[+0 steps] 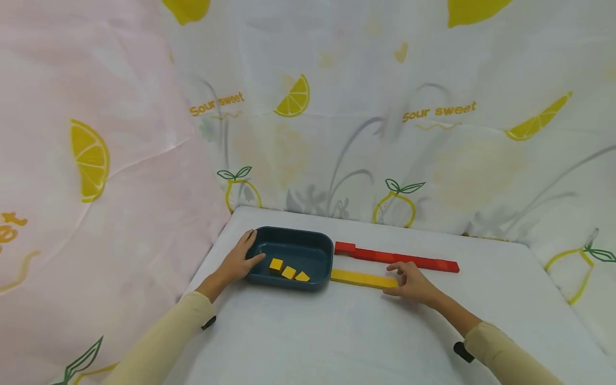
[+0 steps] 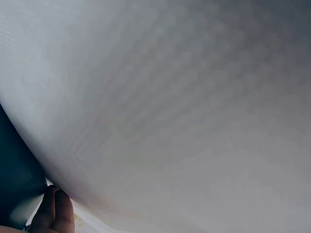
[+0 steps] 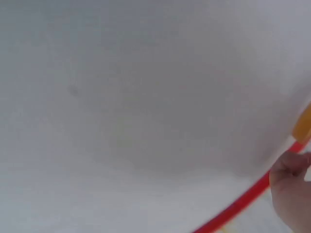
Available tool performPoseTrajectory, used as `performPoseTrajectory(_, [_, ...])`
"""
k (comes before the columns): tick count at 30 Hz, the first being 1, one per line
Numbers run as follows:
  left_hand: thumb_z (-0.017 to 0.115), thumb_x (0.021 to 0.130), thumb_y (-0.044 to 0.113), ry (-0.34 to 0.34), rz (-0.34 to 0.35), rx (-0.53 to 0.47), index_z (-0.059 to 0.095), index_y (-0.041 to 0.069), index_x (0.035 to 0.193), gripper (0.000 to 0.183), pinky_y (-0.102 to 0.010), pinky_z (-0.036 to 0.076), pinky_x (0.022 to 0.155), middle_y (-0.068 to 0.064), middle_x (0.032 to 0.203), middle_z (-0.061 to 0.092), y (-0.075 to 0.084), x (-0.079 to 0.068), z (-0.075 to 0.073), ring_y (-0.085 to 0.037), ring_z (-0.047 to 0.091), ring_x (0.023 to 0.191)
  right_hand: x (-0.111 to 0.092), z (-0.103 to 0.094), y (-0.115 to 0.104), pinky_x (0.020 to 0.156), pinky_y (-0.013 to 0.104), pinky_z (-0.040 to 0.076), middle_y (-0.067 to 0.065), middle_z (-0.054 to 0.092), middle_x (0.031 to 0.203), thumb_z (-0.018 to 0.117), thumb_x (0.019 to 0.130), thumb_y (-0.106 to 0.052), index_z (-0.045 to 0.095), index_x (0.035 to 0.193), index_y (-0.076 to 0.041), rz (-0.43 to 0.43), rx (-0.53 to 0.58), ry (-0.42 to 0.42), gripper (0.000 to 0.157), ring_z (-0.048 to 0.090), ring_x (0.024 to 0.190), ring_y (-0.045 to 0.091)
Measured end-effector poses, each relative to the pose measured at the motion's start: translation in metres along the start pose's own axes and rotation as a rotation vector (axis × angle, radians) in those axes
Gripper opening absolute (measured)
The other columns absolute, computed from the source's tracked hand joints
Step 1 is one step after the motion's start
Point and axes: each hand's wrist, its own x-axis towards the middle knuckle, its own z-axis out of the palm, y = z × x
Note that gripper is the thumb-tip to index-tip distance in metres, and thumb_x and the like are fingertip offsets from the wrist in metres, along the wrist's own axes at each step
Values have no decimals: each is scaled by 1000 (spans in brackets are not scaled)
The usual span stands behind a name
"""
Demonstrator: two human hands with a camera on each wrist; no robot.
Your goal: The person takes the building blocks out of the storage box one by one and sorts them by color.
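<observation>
A dark blue rectangular dish [image 1: 289, 236] stands at the middle left of the white table. My left hand [image 1: 239, 260] holds its left side, thumb over the rim and fingers along the outer wall. Inside lie several small yellow blocks [image 1: 289, 272], one of them pointed. From the dish's right side runs a straight row of yellow blocks [image 1: 358, 277]. My right hand [image 1: 413, 283] is at the row's right end, thumb and fingers spread around it; whether they touch it is unclear. Behind stretches a longer row of red blocks [image 1: 414, 261], also partly seen in the right wrist view.
The table [image 1: 308, 337] has a white cover. Fabric printed with lemons [image 1: 293, 99] hangs behind the table, and a pinkish sheet [image 1: 130, 214] hangs along its left. At the red row's left end, one red block [image 1: 345, 247] sits higher than the others.
</observation>
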Motion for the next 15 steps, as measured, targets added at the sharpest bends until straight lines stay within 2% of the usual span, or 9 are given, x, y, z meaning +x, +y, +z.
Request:
performPoseTrajectory(4, [54, 90, 43, -3, -5, 12, 12, 8, 149, 80, -57, 21, 109, -15, 154, 10, 1, 1, 2, -38, 17, 139, 3, -5, -27, 65, 27, 45, 11, 48, 109, 77, 68, -46, 53, 121, -15, -45, -10, 62, 66, 45, 89, 22])
performPoseTrajectory(8, [55, 90, 43, -10, -8, 1, 12, 9, 149, 81, -57, 21, 109, -14, 155, 9, 4, 1, 2, -37, 17, 140, 12, -1, -70, 69, 28, 48, 8, 49, 113, 76, 70, -46, 52, 122, -21, -177, 20, 74, 63, 48, 93, 22])
performPoseTrajectory(11, [53, 90, 44, -11, -16, -6, 12, 9, 149, 80, -57, 20, 109, -14, 155, 9, 4, 0, 2, -37, 17, 140, 22, 13, -104, 69, 27, 50, 4, 51, 113, 75, 72, -45, 52, 121, -25, -301, 67, 36, 58, 51, 94, 23])
performPoseTrajectory(15, [52, 91, 45, -3, -26, -6, 12, 10, 149, 79, -57, 19, 110, -14, 155, 10, 3, 0, 1, -36, 16, 140, 41, 45, -138, 69, 29, 52, 8, 54, 114, 74, 75, -39, 53, 122, -17, -435, 155, -17, 56, 54, 95, 24])
